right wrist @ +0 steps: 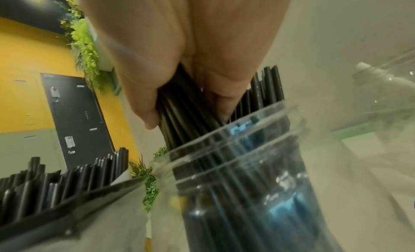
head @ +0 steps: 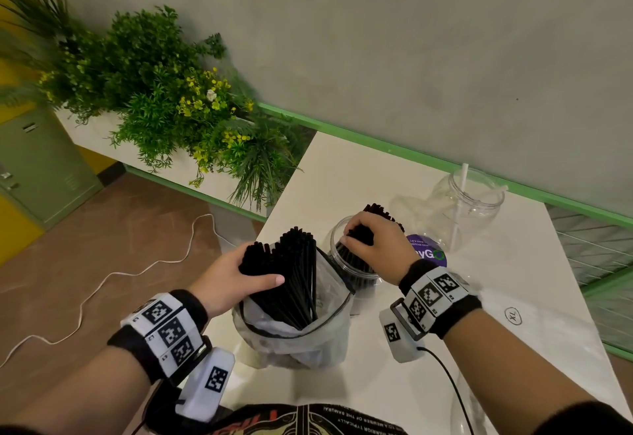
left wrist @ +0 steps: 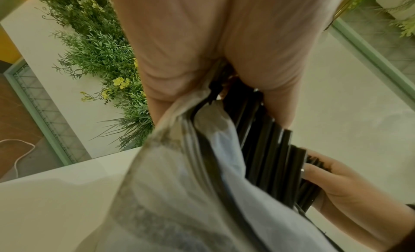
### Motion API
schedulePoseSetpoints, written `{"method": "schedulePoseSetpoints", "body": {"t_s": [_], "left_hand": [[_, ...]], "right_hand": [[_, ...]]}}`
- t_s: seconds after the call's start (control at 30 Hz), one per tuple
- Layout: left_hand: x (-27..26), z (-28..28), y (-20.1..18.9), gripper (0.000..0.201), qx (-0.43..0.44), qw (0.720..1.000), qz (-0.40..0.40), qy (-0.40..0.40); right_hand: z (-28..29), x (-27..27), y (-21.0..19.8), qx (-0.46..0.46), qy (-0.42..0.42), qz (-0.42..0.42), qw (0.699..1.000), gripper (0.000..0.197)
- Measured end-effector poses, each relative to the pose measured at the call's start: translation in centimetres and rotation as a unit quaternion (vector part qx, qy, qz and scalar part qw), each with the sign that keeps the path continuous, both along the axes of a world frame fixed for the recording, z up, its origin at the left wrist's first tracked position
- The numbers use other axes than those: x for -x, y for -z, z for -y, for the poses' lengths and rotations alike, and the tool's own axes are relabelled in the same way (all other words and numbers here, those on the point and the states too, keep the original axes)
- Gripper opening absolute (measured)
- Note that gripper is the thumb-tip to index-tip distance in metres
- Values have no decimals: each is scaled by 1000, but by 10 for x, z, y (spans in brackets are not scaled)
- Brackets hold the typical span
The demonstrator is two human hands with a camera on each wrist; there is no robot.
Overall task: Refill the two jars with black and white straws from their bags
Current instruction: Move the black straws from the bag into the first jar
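Observation:
A clear plastic bag point(head: 301, 342) full of black straws point(head: 291, 277) stands upright on the white table point(head: 479, 332). My left hand point(head: 236, 277) grips the tops of the bag's straws point(left wrist: 269, 145), thumb across them. Just right of it a clear jar point(head: 356, 270) holds black straws point(right wrist: 224, 167). My right hand point(head: 373, 243) grips a bundle of black straws point(right wrist: 179, 110) standing in that jar's mouth point(right wrist: 224, 145). Behind it, a second clear jar point(head: 469, 208) holds a couple of white straws point(head: 460, 201).
A purple round lid point(head: 431, 253) lies between the two jars. A planter of green and yellow plants point(head: 171, 99) borders the table's left rear. A white cable point(head: 113, 277) snakes over the brown floor at left. A green-trimmed wall runs behind the table.

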State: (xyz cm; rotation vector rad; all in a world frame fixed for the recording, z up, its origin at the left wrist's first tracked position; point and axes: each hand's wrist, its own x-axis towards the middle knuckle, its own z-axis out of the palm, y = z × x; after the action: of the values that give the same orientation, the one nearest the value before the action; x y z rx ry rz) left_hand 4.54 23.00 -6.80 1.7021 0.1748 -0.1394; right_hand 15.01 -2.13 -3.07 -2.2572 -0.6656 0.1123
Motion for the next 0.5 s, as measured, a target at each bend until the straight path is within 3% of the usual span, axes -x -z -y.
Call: {"method": "schedulePoseSetpoints", "body": {"t_s": [0.17, 0.37, 0.5], "left_hand": [[0, 0, -1, 88, 4, 1000, 1, -2], [0, 0, -2, 89, 0, 1000, 1, 8], [0, -1, -1, 89, -1, 1000, -1, 3]], "right_hand": [[10, -2, 2, 85, -30, 14, 996, 23], [15, -6, 9, 72, 17, 179, 981, 25], [20, -10, 21, 158, 24, 297, 941, 29]]}}
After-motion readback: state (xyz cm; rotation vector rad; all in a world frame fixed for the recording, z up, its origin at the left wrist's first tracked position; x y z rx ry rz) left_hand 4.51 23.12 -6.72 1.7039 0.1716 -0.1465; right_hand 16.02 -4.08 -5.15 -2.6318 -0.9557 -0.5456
